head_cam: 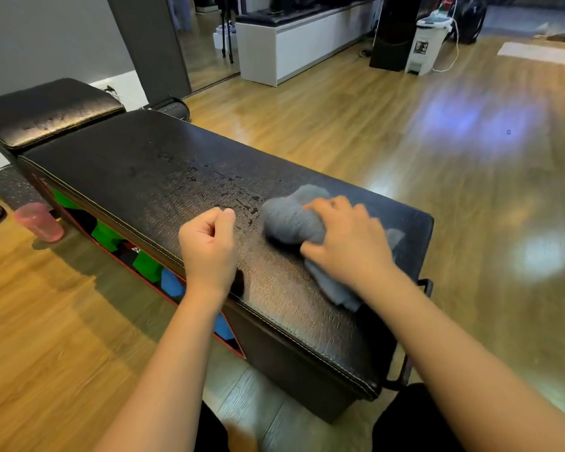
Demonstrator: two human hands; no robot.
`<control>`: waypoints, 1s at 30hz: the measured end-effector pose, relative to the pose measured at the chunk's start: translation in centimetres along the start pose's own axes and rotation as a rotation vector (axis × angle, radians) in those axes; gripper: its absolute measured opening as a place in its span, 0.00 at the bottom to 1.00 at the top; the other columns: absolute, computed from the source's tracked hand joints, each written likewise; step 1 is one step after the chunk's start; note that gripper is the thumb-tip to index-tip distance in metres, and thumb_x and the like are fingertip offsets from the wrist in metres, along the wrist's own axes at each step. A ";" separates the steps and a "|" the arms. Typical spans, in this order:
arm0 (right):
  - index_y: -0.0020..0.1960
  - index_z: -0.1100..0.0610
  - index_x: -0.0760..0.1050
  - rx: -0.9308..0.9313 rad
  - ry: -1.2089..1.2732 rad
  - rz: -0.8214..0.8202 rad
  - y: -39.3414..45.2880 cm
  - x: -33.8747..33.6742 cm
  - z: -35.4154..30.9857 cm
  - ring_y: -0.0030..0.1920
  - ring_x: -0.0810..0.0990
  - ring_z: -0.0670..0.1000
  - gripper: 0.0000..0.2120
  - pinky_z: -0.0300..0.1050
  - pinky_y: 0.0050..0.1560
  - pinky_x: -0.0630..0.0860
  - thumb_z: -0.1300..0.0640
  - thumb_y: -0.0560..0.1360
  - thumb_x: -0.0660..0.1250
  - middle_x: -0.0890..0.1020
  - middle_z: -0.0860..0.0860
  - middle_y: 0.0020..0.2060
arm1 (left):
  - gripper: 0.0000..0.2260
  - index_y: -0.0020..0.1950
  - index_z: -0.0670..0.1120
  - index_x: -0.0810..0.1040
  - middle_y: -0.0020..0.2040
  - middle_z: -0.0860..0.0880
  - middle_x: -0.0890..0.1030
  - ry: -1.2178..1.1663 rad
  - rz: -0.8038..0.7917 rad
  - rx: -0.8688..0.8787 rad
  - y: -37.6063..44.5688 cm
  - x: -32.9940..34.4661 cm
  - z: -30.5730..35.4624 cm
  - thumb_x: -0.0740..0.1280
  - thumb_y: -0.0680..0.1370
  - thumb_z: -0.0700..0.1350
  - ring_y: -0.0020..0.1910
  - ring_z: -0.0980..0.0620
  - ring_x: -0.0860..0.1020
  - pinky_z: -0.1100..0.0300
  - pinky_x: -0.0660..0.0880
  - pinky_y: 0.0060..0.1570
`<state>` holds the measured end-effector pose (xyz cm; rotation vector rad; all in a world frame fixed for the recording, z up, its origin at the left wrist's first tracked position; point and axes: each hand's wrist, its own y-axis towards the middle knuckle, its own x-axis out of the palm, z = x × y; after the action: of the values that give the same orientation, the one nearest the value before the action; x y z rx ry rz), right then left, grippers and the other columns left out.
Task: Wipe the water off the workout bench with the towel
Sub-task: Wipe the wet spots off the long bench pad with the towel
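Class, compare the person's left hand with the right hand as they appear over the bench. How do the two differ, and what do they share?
The right hand presses a crumpled grey cloth towel onto the black padded workout bench; the left hand holds nothing. The left hand is curled into a loose fist; the right hand's fingers spread over the towel. Water droplets lie just beyond the left hand, beside the towel. Both are bare and over the bench top.

Towel (294,220) partly hidden under right hand (346,243); floor blurred.

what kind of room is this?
Probably a home gym or small studio: a black padded workout bench with a raised backrest pad, an open wooden floor, and what looks like a large wall mirror.
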<state>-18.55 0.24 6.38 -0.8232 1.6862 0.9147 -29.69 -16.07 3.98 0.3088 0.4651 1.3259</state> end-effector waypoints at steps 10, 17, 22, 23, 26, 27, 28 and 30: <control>0.64 0.45 0.69 0.185 -0.065 0.021 0.6 -0.7 2.4 0.58 0.72 0.64 0.25 0.60 0.55 0.71 0.41 0.69 0.66 0.73 0.54 0.60 | 0.21 0.28 0.48 0.57 0.26 0.52 0.58 0.148 -0.080 0.036 -0.3 0.1 0.1 0.63 0.77 0.42 0.27 0.56 0.57 0.55 0.55 0.30; 0.61 0.41 0.72 -0.141 0.031 0.099 -11.0 -1.1 -2.1 0.46 0.75 0.59 0.27 0.55 0.43 0.73 0.39 0.62 0.61 0.77 0.48 0.56 | 0.21 0.27 0.49 0.57 0.25 0.52 0.58 0.255 -0.145 0.088 -0.3 0.4 -0.2 0.63 0.76 0.44 0.27 0.54 0.58 0.54 0.57 0.30; 0.65 0.40 0.70 0.050 0.006 0.050 -3.5 -1.0 2.9 0.55 0.73 0.58 0.26 0.55 0.51 0.70 0.39 0.67 0.63 0.74 0.47 0.60 | 0.21 0.28 0.51 0.56 0.25 0.52 0.56 0.326 -0.260 0.175 -0.3 0.3 -0.1 0.62 0.77 0.47 0.27 0.53 0.58 0.53 0.58 0.30; 0.64 0.41 0.70 0.116 0.000 0.063 -1.5 -0.8 4.5 0.56 0.73 0.59 0.25 0.56 0.52 0.70 0.40 0.68 0.65 0.74 0.49 0.60 | 0.21 0.28 0.51 0.56 0.25 0.52 0.56 0.333 -0.268 0.186 -0.3 0.4 -0.1 0.62 0.77 0.47 0.27 0.53 0.59 0.53 0.59 0.30; 0.61 0.45 0.70 0.311 0.017 0.089 2.9 -1.1 8.3 0.59 0.72 0.63 0.22 0.58 0.53 0.70 0.42 0.69 0.66 0.74 0.52 0.59 | 0.20 0.27 0.49 0.58 0.25 0.52 0.57 0.348 -0.269 0.188 -0.4 0.5 0.0 0.63 0.77 0.46 0.27 0.50 0.60 0.50 0.62 0.30; 0.61 0.45 0.70 0.341 0.014 0.086 3.5 -1.2 8.8 0.59 0.72 0.63 0.22 0.59 0.54 0.69 0.42 0.69 0.66 0.74 0.53 0.59 | 0.20 0.27 0.47 0.58 0.25 0.51 0.58 0.351 -0.266 0.186 -0.4 0.5 0.0 0.62 0.77 0.46 0.27 0.49 0.60 0.49 0.63 0.30; 0.62 0.45 0.70 0.348 0.000 0.083 3.5 -1.1 8.8 0.59 0.72 0.64 0.23 0.60 0.54 0.69 0.42 0.69 0.67 0.74 0.53 0.60 | 0.20 0.27 0.45 0.59 0.25 0.50 0.58 0.353 -0.263 0.183 -0.4 0.5 -0.1 0.62 0.77 0.46 0.27 0.49 0.61 0.48 0.63 0.30; 0.63 0.46 0.70 0.339 -0.032 0.091 1.9 -1.1 7.5 0.60 0.71 0.64 0.23 0.60 0.54 0.69 0.42 0.70 0.67 0.73 0.53 0.61 | 0.20 0.28 0.42 0.61 0.25 0.49 0.59 0.357 -0.264 0.184 -0.5 0.4 -0.2 0.62 0.77 0.46 0.27 0.48 0.61 0.47 0.64 0.30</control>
<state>-16.53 7.79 6.18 -0.5055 1.7984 0.6720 -29.32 -15.80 3.55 0.1539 0.9004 1.0821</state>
